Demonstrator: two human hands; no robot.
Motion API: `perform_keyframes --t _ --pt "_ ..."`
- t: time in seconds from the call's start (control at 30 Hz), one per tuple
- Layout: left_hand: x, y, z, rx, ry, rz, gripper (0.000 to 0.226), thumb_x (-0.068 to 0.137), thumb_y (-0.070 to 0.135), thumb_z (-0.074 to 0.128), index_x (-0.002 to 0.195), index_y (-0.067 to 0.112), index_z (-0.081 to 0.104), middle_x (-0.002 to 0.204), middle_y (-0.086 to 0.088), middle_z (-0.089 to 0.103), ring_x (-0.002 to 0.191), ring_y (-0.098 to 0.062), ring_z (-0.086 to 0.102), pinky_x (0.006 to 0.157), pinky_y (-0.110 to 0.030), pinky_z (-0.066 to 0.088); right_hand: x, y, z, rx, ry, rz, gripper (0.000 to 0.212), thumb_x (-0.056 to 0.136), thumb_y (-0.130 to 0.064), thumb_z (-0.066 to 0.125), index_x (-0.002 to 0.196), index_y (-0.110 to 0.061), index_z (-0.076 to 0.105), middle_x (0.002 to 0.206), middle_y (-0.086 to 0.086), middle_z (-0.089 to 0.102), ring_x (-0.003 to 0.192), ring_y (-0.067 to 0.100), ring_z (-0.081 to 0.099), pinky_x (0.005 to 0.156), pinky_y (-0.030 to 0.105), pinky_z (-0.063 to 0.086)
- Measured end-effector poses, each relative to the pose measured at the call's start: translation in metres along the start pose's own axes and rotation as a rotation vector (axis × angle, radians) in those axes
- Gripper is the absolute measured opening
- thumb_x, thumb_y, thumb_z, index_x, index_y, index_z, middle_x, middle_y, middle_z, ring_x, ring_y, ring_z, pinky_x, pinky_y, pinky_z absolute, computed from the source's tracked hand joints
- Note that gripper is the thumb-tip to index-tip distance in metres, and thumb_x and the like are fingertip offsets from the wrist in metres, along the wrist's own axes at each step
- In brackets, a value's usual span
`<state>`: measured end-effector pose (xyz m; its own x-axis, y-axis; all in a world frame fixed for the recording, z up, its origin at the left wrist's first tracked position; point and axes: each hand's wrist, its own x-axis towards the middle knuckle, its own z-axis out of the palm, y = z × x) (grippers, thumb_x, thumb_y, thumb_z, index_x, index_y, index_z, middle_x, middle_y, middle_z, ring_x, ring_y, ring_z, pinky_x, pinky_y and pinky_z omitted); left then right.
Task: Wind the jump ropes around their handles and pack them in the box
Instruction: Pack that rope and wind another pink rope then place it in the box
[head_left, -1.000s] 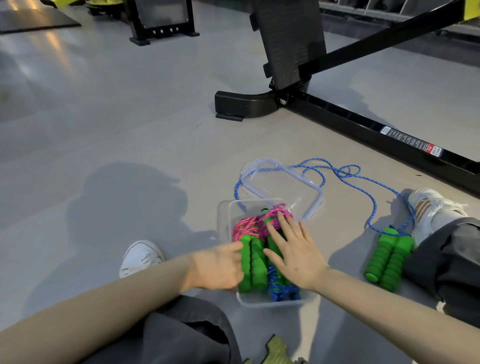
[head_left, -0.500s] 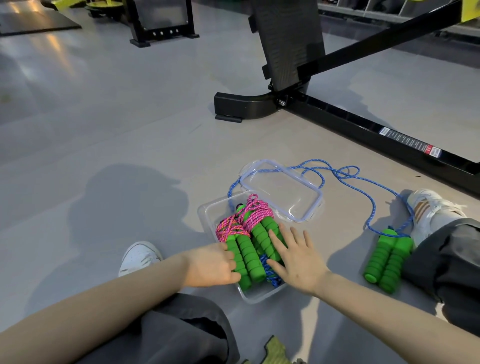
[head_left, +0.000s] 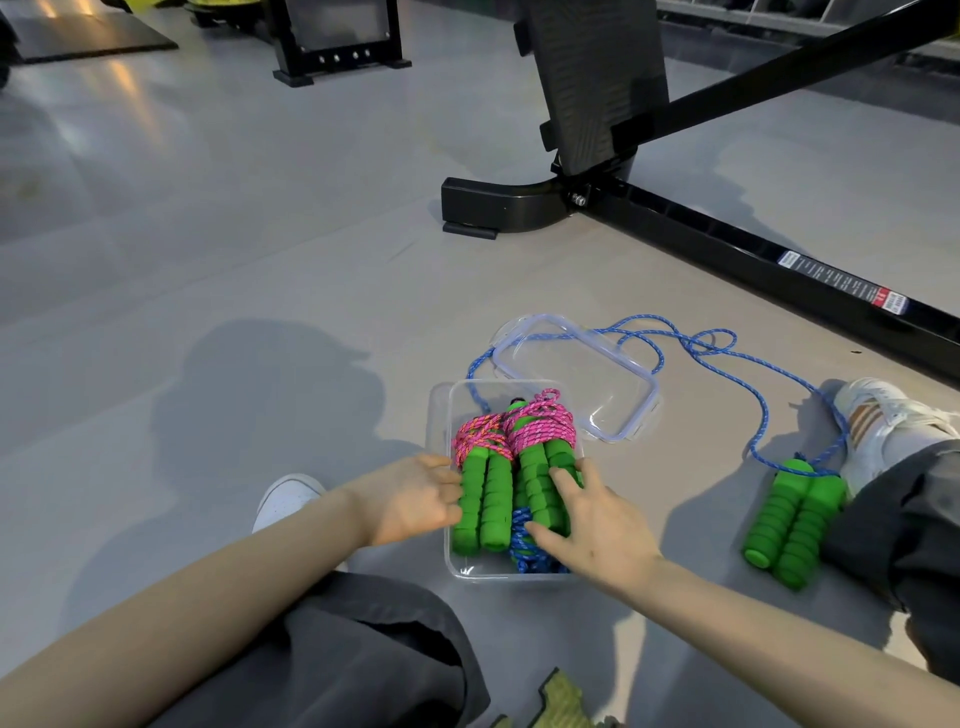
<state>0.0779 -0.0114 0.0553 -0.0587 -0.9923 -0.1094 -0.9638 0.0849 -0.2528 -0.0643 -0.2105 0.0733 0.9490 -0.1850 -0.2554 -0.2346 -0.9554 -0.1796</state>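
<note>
Green foam handles (head_left: 483, 504) of two wound jump ropes lie side by side in the clear box (head_left: 439, 415), their long axes running away from the person, with pink cord (head_left: 540, 428) bunched round the far ends. A coil of blue cord (head_left: 522, 540) shows beneath them at the near end; probably a third wound rope, though its handles are hidden.

The left hand (head_left: 410, 499) reaches over the box's left wall, its fingers (head_left: 447, 512) nearly straight and touching the left pair of handles without closing on them. The right hand (head_left: 597, 530) lies spread and flat on the right pair, thumb against the blue coil, pressing and gripping nothing.

One rope is not yet wound: its green handles (head_left: 795, 525) lie together on the floor (head_left: 260, 260) well to the right of the box, long axis pointing roughly away from the person, just beside the right shoe (head_left: 883, 415). The right hand is the nearer one. Its loose blue rope (head_left: 779, 374) trails from the handles in loops toward the box's far side, passing the clear lid (head_left: 576, 374), which lies flat just behind the box and seems to sit over part of the cord, so a pull could drag it. A left shoe (head_left: 285, 499) sits left of the box, and a black bench frame (head_left: 727, 244) crosses the floor beyond.
</note>
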Motion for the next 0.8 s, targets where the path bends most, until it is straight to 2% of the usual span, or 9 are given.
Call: perform_keyframes --t 0.13,0.23,0.3,0.43,0.5,0.57,0.67,0.73,0.8 --pt "0.000 0.000 -0.003 -0.002 -0.046 -0.034 0.010 0.068 0.012 0.056 0.063 0.021 0.057 0.066 0.004 0.059 0.073 -0.018 0.062 0.069 -0.028 0.052 -0.001 0.001 0.003 0.020 0.021 -0.005 0.069 0.087 -0.058 0.045 0.144 -0.025 0.022 0.138 0.004 0.027 0.115 0.027 0.050 0.086 0.034 0.044" --pt "0.001 -0.001 -0.005 -0.049 -0.100 -0.061 0.026 0.050 0.014 0.080 0.061 0.023 0.058 0.063 0.006 0.060 0.070 -0.017 0.063 0.067 -0.024 0.052 0.001 0.002 0.005 0.053 0.023 -0.001 0.070 0.087 -0.054 0.047 0.145 -0.025 0.022 0.140 0.005 0.024 0.115 0.027 0.049 0.088 0.034 0.044" --pt "0.006 0.002 -0.008 -0.080 -0.090 -0.044 0.030 0.047 0.012 0.081 0.062 0.023 0.057 0.059 0.007 0.058 0.065 -0.016 0.062 0.068 -0.022 0.050 0.004 0.008 0.003 0.049 0.031 -0.030 0.069 0.086 -0.049 0.049 0.146 -0.026 0.022 0.142 0.004 0.024 0.115 0.029 0.048 0.089 0.033 0.041" --pt "0.020 0.019 -0.005 -0.067 0.050 0.043 0.016 0.069 0.010 0.068 0.074 0.021 0.058 0.067 0.005 0.058 0.068 -0.018 0.059 0.075 -0.028 0.045 0.018 0.042 -0.013 -0.066 -0.059 -0.198 0.073 0.083 -0.046 0.047 0.148 -0.031 0.018 0.155 -0.002 0.014 0.122 0.028 0.040 0.096 0.032 0.037" --pt "0.019 0.013 -0.005 -0.046 0.110 0.015 0.010 0.074 0.021 0.066 0.082 0.020 0.061 0.082 0.003 0.062 0.078 -0.018 0.060 0.078 -0.030 0.043 0.031 0.062 -0.023 -0.117 -0.131 -0.282 0.074 0.082 -0.040 0.048 0.148 -0.031 0.017 0.158 -0.002 0.008 0.124 0.030 0.040 0.102 0.032 0.032" --pt "0.012 0.004 -0.007 -0.043 0.079 -0.047 0.024 0.067 0.035 0.070 0.087 0.021 0.066 0.096 0.002 0.065 0.091 -0.018 0.060 0.084 -0.031 0.043 0.045 0.078 -0.031 -0.203 -0.184 -0.353 0.075 0.081 -0.033 0.047 0.149 -0.032 0.014 0.159 -0.001 0.005 0.131 0.031 0.034 0.109 0.034 0.027" --pt "0.007 0.003 -0.007 -0.002 -0.064 -0.085 0.025 0.060 0.042 0.081 0.069 0.025 0.064 0.073 0.008 0.064 0.083 -0.014 0.056 0.077 -0.027 0.050 0.056 0.086 -0.038 -0.395 -0.178 -0.374 0.072 0.090 -0.020 0.047 0.149 -0.036 0.008 0.159 -0.004 -0.002 0.144 0.030 0.011 0.117 0.042 0.016" --pt "0.010 0.008 -0.003 0.027 -0.094 -0.087 0.029 0.060 0.036 0.085 0.057 0.024 0.059 0.055 0.009 0.056 0.067 -0.013 0.053 0.071 -0.026 0.048 0.056 0.083 -0.039 -0.496 -0.051 -0.407 0.078 0.080 -0.017 0.066 0.146 -0.032 0.027 0.156 0.005 0.023 0.140 0.034 0.027 0.111 0.051 0.027" --pt "0.015 0.010 -0.001 0.061 -0.067 -0.068 0.031 0.057 0.032 0.085 0.052 0.023 0.057 0.048 0.007 0.054 0.053 -0.013 0.053 0.069 -0.023 0.049 0.059 0.083 -0.031 -0.504 0.025 -0.368 0.088 0.050 -0.008 0.084 0.131 -0.025 0.055 0.134 0.014 0.055 0.118 0.036 0.056 0.092 0.052 0.046"
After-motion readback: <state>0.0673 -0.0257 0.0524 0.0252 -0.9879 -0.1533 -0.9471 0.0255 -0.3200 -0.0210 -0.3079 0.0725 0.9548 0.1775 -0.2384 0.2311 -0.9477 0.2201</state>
